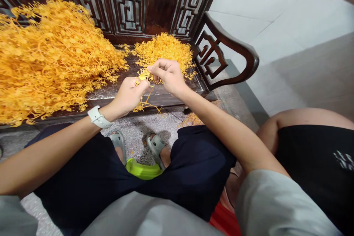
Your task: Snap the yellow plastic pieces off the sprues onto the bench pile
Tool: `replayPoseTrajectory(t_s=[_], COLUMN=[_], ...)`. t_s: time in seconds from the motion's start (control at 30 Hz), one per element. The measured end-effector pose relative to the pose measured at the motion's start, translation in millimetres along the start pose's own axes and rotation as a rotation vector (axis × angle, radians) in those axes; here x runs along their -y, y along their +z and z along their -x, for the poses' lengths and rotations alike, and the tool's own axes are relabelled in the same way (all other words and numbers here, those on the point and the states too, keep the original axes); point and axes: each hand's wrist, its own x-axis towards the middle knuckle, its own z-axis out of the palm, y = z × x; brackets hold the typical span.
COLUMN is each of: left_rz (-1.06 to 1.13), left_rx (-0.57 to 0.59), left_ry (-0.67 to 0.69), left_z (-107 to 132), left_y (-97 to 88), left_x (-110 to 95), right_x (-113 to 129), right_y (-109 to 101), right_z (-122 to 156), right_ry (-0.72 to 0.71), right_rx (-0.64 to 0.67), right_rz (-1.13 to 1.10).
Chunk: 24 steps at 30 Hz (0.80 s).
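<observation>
My left hand (129, 94) is closed around a small yellow plastic sprig (143, 97) whose thin stems hang down below my fist. My right hand (167, 73) pinches the top of the same sprig with thumb and fingertips, just right of my left hand. Both hands hover over the front edge of a dark wooden bench (155, 94). A huge heap of yellow plastic sprigs (52, 55) lies on the bench to the left. A smaller pile of yellow pieces (163, 49) sits right behind my hands.
The bench has a carved back (129, 3) and a curved armrest (229, 51) on the right. A green stool (142, 169) shows between my knees, above grey sandals on speckled floor. Another person's bare knee (298, 121) and black shorts are at the right. A few yellow bits (192, 120) lie on the floor.
</observation>
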Motion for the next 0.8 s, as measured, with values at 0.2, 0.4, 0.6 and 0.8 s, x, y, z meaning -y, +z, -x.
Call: replayPoseTrajectory(t_s=[0.2,0.4,0.6,0.8], left_rz=[-0.146,-0.18,-0.003,0.179], left_rx=[0.638,0.529,0.399,0.348], left_ry=[0.28,0.187,-0.112,-0.339], left_z=[54,40,28,26], left_y=[19.1,12.9,5.8,6.7], left_x=[-18,-23,-17,-17], right_x=[-22,-43,-54,-28], right_y=[-71,-89,-90,-74], right_z=[-36,-21,-20,-4], right_ry=[0.025,0.037,0.386,0.3], right_rx=[-0.372,-0.264,-0.275,-0.099], right_rz=[0.001,-0.077,-0.108,0.036])
